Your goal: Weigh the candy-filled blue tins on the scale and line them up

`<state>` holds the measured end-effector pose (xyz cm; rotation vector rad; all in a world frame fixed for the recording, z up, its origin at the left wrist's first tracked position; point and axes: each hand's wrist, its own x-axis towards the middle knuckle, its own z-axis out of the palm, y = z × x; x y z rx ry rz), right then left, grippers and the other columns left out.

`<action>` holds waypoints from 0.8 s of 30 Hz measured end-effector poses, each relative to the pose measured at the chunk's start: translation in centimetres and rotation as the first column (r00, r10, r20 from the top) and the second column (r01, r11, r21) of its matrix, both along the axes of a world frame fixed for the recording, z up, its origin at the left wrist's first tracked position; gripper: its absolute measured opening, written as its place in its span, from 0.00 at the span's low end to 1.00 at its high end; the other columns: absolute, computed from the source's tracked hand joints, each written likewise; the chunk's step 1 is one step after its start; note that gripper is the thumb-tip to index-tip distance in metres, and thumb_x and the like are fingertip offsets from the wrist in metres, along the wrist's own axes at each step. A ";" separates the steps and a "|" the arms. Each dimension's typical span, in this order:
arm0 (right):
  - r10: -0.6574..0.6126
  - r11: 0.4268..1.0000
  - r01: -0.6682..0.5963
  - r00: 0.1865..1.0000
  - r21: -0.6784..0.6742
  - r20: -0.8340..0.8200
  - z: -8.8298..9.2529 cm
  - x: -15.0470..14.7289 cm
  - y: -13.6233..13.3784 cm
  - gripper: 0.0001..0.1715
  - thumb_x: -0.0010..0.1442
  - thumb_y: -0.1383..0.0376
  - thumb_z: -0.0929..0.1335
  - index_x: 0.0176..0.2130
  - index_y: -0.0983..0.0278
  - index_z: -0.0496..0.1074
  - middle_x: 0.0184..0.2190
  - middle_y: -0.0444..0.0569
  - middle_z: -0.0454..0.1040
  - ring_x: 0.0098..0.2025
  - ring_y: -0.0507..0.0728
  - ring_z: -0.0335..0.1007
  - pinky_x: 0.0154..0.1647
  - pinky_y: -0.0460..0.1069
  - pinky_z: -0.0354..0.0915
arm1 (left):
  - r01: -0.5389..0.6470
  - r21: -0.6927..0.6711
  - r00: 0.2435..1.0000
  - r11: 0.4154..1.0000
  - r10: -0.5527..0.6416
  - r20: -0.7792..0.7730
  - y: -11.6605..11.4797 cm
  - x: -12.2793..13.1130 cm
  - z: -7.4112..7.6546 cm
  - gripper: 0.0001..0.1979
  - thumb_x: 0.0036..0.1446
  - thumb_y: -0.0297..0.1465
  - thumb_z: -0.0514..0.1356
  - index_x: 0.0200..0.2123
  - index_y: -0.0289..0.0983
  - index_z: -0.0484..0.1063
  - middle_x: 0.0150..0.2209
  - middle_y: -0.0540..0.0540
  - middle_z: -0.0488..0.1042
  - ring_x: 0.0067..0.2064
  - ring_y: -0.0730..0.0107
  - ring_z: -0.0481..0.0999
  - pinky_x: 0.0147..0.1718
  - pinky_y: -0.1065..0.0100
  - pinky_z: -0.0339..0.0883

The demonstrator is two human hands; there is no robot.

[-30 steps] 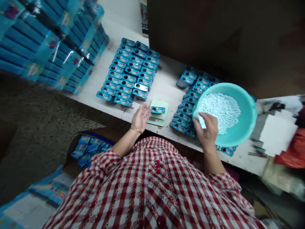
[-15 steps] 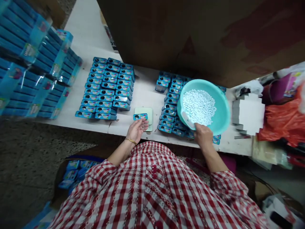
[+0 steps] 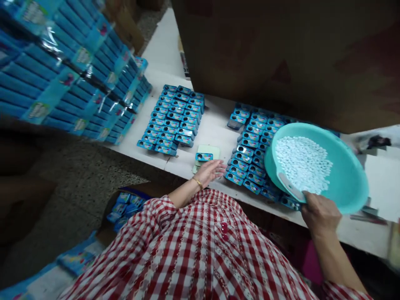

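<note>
My left hand (image 3: 210,173), palm partly up with fingers stretched out, is above the front right edge of a small pale green scale (image 3: 214,150). One small blue box (image 3: 204,157) with a dark round spot sits on the scale, just behind my hand. My right hand (image 3: 321,214) is closed on the near rim of a teal bowl (image 3: 350,187), at a pale handle-like strip (image 3: 289,187). Many small white pellets (image 3: 301,162) fill the bowl's left side. Under the bowl's left side, rows of blue boxes (image 3: 250,154) stand on the table.
More rows of blue boxes (image 3: 175,118) stand left of the scale on the white table (image 3: 215,125). Wrapped stacks of blue packs (image 3: 78,75) rise at the left. A large brown carton (image 3: 265,54) blocks the back. An open box of blue packs (image 3: 125,208) is below.
My left hand has let go of the blue box, moved right and spread its fingers. The teal bowl has shifted right together with my right hand. The camera view has turned.
</note>
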<state>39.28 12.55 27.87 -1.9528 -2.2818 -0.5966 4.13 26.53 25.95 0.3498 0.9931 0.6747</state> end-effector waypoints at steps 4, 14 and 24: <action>0.323 0.945 -0.326 0.939 -0.008 -0.121 3.6 -3.3 3.0 0.12 0.52 0.73 0.63 0.36 0.59 0.69 0.27 0.47 0.74 0.29 0.55 0.66 0.33 0.50 0.58 | 0.082 0.015 0.996 0.997 -0.082 0.036 1.2 1.4 1.9 0.28 0.43 0.43 0.67 0.47 0.38 0.70 0.55 0.35 0.66 0.52 0.55 0.68 0.37 0.61 0.71; 0.669 0.686 -0.721 0.677 -0.094 -0.308 3.6 -23.6 18.7 0.14 0.64 0.70 0.58 0.34 0.61 0.70 0.23 0.45 0.70 0.26 0.52 0.58 0.29 0.50 0.49 | -0.538 0.310 0.785 0.784 0.600 -0.156 5.6 -11.0 4.0 0.30 0.34 0.21 0.61 0.46 0.41 0.70 0.42 0.48 0.77 0.46 0.60 0.74 0.47 0.59 0.68; 0.666 0.625 -0.752 0.654 -0.212 -0.357 -1.2 -41.4 24.7 0.12 0.64 0.72 0.58 0.36 0.69 0.69 0.30 0.45 0.71 0.35 0.51 0.64 0.38 0.48 0.58 | -0.493 0.460 0.621 0.739 0.669 -0.408 10.1 -27.2 0.8 0.27 0.33 0.20 0.57 0.42 0.43 0.70 0.37 0.49 0.77 0.43 0.62 0.74 0.43 0.56 0.70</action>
